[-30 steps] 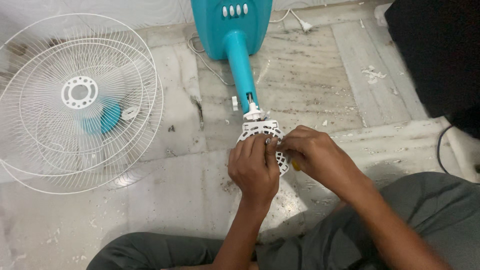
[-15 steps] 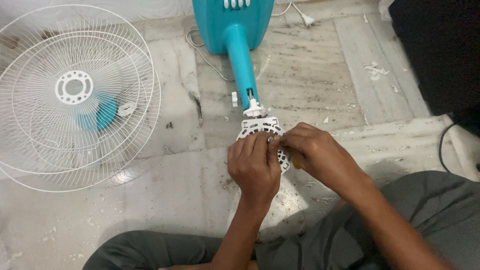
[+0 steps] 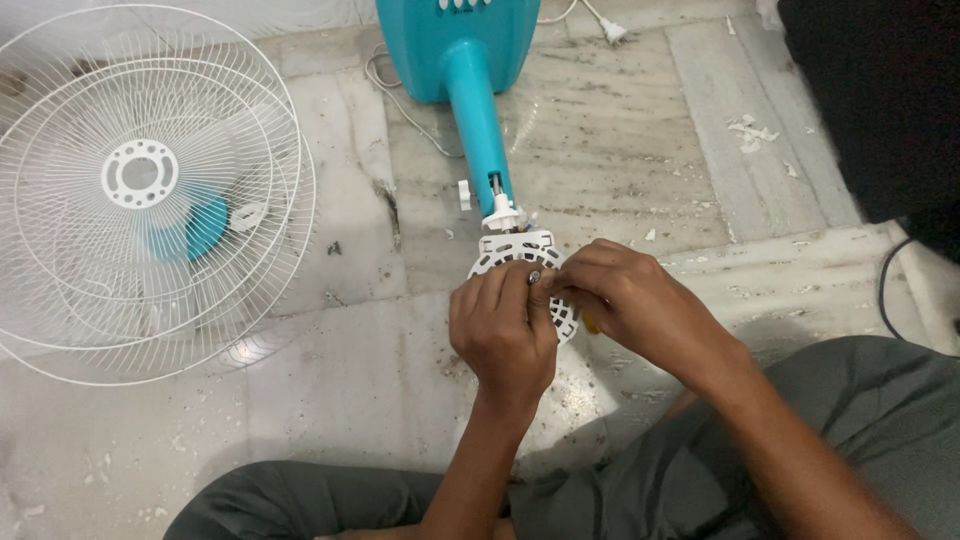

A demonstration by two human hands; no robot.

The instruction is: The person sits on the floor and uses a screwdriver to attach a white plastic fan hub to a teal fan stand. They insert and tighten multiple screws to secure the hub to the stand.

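Note:
A teal fan stand [image 3: 476, 110] lies on the floor, its neck pointing toward me. At its near end sits a white perforated motor housing [image 3: 515, 252]. My left hand [image 3: 500, 330] covers the housing's near side and grips it. My right hand [image 3: 625, 300] pinches at a small metal shaft [image 3: 535, 275] in the housing's middle, fingertips touching those of my left hand. A bit of yellow shows under my right palm; what it belongs to is hidden.
White wire fan guards [image 3: 145, 190] with a teal blade hub lie stacked at the left. A white cord and plug [image 3: 600, 25] trail by the base. A dark object [image 3: 880, 100] fills the upper right. A black cable [image 3: 885, 285] runs at the right. My grey-trousered legs are below.
The view has drifted slightly, so everything sits a little higher and further left in the frame. Both hands stay on the housing in the same grip.

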